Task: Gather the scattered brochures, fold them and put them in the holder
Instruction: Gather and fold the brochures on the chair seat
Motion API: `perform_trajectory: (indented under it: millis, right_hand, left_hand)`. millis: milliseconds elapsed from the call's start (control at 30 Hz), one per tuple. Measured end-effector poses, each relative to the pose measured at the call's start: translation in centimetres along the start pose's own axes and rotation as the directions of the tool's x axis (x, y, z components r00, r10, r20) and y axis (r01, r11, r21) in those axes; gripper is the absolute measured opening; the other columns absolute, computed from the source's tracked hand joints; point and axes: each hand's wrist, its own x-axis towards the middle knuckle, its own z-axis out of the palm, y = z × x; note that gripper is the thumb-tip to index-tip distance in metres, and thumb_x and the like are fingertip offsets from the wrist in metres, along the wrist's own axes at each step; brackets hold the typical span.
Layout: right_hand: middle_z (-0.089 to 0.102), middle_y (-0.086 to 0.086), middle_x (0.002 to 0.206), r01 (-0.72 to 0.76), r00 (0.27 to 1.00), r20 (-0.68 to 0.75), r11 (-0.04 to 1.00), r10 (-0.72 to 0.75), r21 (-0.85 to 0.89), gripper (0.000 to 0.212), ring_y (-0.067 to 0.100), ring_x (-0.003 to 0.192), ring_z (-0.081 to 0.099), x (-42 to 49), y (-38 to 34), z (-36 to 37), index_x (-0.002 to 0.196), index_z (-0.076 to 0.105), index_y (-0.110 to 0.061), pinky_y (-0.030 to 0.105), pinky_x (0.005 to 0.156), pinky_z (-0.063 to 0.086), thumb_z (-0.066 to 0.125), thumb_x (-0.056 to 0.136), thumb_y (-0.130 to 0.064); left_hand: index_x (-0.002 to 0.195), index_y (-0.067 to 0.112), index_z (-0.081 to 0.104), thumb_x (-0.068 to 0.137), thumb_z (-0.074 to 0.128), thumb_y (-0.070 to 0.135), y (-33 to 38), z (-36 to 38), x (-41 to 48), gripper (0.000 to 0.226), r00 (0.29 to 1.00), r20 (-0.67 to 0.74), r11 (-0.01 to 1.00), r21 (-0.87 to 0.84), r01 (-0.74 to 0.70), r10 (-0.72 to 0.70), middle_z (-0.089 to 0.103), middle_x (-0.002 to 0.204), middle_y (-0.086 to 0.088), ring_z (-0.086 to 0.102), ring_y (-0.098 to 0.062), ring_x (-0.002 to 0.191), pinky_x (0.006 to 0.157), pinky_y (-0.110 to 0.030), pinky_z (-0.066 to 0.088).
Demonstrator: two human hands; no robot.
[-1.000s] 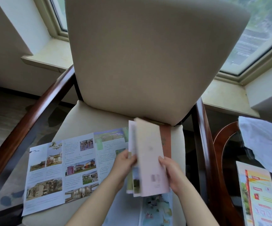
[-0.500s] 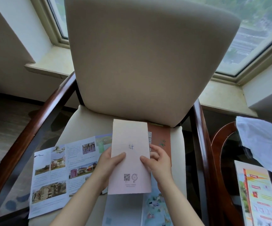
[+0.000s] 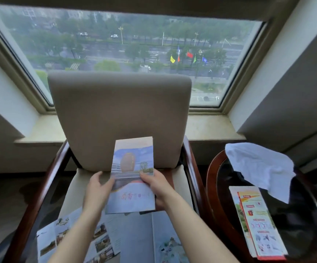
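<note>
A folded brochure (image 3: 133, 168) with a blue cover and an orange oval building is held up in front of the chair back. My right hand (image 3: 156, 188) grips its right edge, thumb on the cover. My left hand (image 3: 98, 188) touches its left edge with fingers nearly straight. Below, an unfolded brochure (image 3: 74, 236) with building photos lies on the seat at the left. Another opened sheet (image 3: 154, 238) with a pale map-like print lies beside it. A folded orange and yellow brochure (image 3: 256, 223) lies on the side table. No holder is in view.
A beige armchair (image 3: 119, 111) with dark wooden arms (image 3: 193, 173) faces me, under a wide window. At the right, a round dark side table (image 3: 218, 205) carries a crumpled white cloth (image 3: 258, 168). A stone window sill (image 3: 209, 128) runs behind the chair.
The brochure has been turned over from its pale back to the blue cover and lifted off the seat. My head has risen, so the window now shows.
</note>
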Motion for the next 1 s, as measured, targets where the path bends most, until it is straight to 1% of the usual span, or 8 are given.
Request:
perform_trajectory:
  millis: [100,200,400,533,600,733,900,1000]
  right_hand:
    - [0.064,0.023,0.117,0.050,0.996,-0.075,0.995,-0.057,-0.090,0.030,0.032,0.097,0.063,-1.8,-2.9,-1.1,0.125,0.055,0.005,0.049,0.092,0.051,0.054,0.096,-0.004]
    - [0.069,0.022,0.113,0.125,0.932,-0.309,0.967,-0.191,-0.221,0.029,0.032,0.099,0.067,-4.5,-6.6,-4.9,0.114,0.065,0.004,0.046,0.091,0.053,0.068,0.087,-0.006]
    - [0.069,0.000,0.092,0.040,0.679,-0.617,0.859,-0.398,-0.511,0.026,0.017,0.087,0.063,-11.1,-12.3,-19.6,0.102,0.072,-0.013,0.026,0.071,0.044,0.077,0.078,-0.023]
    - [0.067,0.004,0.089,-0.096,0.606,-0.680,0.810,-0.413,-0.578,0.023,0.021,0.082,0.059,-14.4,-11.3,-29.9,0.103,0.069,-0.011,0.026,0.061,0.037,0.072,0.081,-0.016]
    - [0.067,0.008,0.091,-0.176,0.595,-0.708,0.797,-0.381,-0.577,0.024,0.022,0.081,0.059,-14.8,-9.4,-34.1,0.103,0.068,-0.009,0.026,0.057,0.038,0.072,0.080,-0.014]
    - [0.064,0.010,0.114,-0.311,0.635,-0.714,0.749,-0.294,-0.585,0.036,0.028,0.100,0.062,-13.7,-3.8,-39.2,0.115,0.063,-0.011,0.030,0.072,0.046,0.074,0.082,-0.018]
    - [0.069,0.001,0.102,-0.356,0.700,-0.676,0.708,-0.230,-0.610,0.018,0.016,0.079,0.061,-11.0,2.5,-41.1,0.100,0.062,-0.021,0.031,0.068,0.052,0.070,0.083,-0.019]
    - [0.065,0.000,0.102,-0.418,0.707,-0.681,0.665,-0.190,-0.619,0.019,0.018,0.085,0.063,-9.7,4.9,-41.2,0.099,0.060,-0.022,0.029,0.066,0.050,0.068,0.083,-0.023]
  left_hand:
    - [0.106,0.006,0.068,0.090,0.053,-0.003,3.9,0.2,-0.5,0.024,0.975,0.216,0.987,-0.132,0.090,-0.060,0.073,0.099,-0.014,0.070,-0.028,0.083,0.062,-0.031,0.056]
    - [0.103,0.002,0.068,0.082,0.055,-0.014,9.3,3.8,-2.5,0.029,0.970,0.242,0.986,-0.169,0.016,0.026,0.073,0.085,-0.012,0.069,-0.018,0.065,0.052,-0.025,0.056]
    - [0.104,0.003,0.072,0.070,0.059,-0.011,16.2,19.9,-8.4,0.040,0.933,0.328,0.984,-0.144,-0.104,0.147,0.073,0.091,-0.021,0.064,-0.024,0.067,0.065,-0.032,0.050]
    - [0.089,0.010,0.074,0.065,0.061,-0.004,14.2,31.3,-12.6,0.031,0.913,0.402,0.992,-0.125,-0.022,0.071,0.073,0.079,-0.012,0.068,-0.027,0.071,0.068,-0.039,0.057]
    - [0.083,0.018,0.069,0.068,0.062,0.001,11.6,35.5,-14.0,0.024,0.897,0.441,0.996,-0.075,0.047,-0.009,0.073,0.082,-0.010,0.070,-0.027,0.077,0.074,-0.045,0.060]
    - [0.077,0.027,0.062,0.073,0.062,0.010,5.4,40.0,-15.2,0.018,0.905,0.408,0.991,0.093,0.093,-0.123,0.072,0.084,-0.002,0.067,-0.020,0.073,0.066,-0.032,0.058]
    - [0.090,0.022,0.061,0.080,0.061,0.017,-0.6,41.6,-14.9,0.011,0.927,0.328,0.954,0.289,0.084,-0.181,0.068,0.094,0.003,0.064,-0.017,0.081,0.061,-0.026,0.047]
    - [0.099,0.019,0.062,0.082,0.061,0.020,-3.1,42.1,-14.9,0.018,0.938,0.295,0.928,0.366,0.066,-0.183,0.067,0.099,0.003,0.062,-0.017,0.084,0.061,-0.025,0.043]
